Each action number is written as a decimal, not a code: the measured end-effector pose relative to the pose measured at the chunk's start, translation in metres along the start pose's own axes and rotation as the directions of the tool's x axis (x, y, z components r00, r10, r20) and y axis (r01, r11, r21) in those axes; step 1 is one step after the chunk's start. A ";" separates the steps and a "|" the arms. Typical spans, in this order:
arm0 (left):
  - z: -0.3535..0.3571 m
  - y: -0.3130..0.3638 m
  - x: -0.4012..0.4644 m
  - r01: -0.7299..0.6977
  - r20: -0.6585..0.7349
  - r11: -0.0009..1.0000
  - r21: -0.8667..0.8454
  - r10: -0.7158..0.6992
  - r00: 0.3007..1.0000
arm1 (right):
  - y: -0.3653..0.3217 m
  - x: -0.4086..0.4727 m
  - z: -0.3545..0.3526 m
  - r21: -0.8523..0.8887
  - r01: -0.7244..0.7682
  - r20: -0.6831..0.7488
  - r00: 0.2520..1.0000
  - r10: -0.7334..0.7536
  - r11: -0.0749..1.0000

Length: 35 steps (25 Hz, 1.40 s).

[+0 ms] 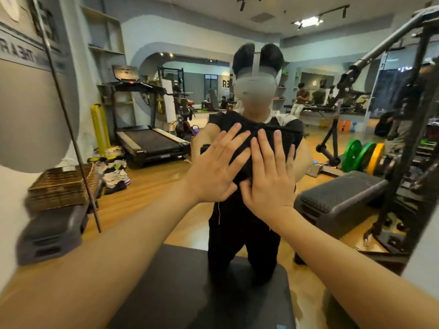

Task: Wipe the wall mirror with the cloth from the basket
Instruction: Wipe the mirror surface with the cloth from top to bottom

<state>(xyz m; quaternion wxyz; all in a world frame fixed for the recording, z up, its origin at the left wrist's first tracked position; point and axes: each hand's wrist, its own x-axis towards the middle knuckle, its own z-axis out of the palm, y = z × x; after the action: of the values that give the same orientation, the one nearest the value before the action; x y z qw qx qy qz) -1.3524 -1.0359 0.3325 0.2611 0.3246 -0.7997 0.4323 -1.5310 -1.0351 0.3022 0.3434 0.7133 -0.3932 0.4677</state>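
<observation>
Head view: two flat hands, left hand and right hand, press one black cloth on mirror.

Both hands, left and right, flat on cloth, side by side, against mirror. Basket left of mirror, on step platform. Mat below hands, before mirror.

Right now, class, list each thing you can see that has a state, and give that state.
Left hand: fingers straight, flat on the cloth.
Right hand: fingers straight, flat on the cloth.
Cloth: dark, pressed against the mirror.
Mirror: upright on the wall.
Basket: beside the mirror, contents not visible.
</observation>
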 end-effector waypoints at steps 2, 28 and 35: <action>-0.011 -0.026 -0.030 0.040 0.017 0.999 0.020 -0.040 0.999 | -0.037 0.010 0.014 0.002 0.032 0.007 0.999 -0.032 0.999; -0.018 -0.152 -0.300 0.302 0.013 0.949 -0.091 -0.302 0.953 | -0.297 -0.014 0.141 0.169 0.243 0.080 0.962 -0.259 0.955; 0.013 -0.097 -0.341 0.331 0.095 0.937 -0.110 -0.321 0.942 | -0.287 -0.088 0.155 0.186 0.265 0.090 0.954 -0.285 0.946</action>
<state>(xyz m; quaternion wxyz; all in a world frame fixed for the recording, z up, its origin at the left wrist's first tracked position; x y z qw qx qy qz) -1.0593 -0.9870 0.1382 0.3185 0.4519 -0.7694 0.3200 -1.2383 -1.0165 0.1344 0.3190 0.8140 -0.2673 0.4052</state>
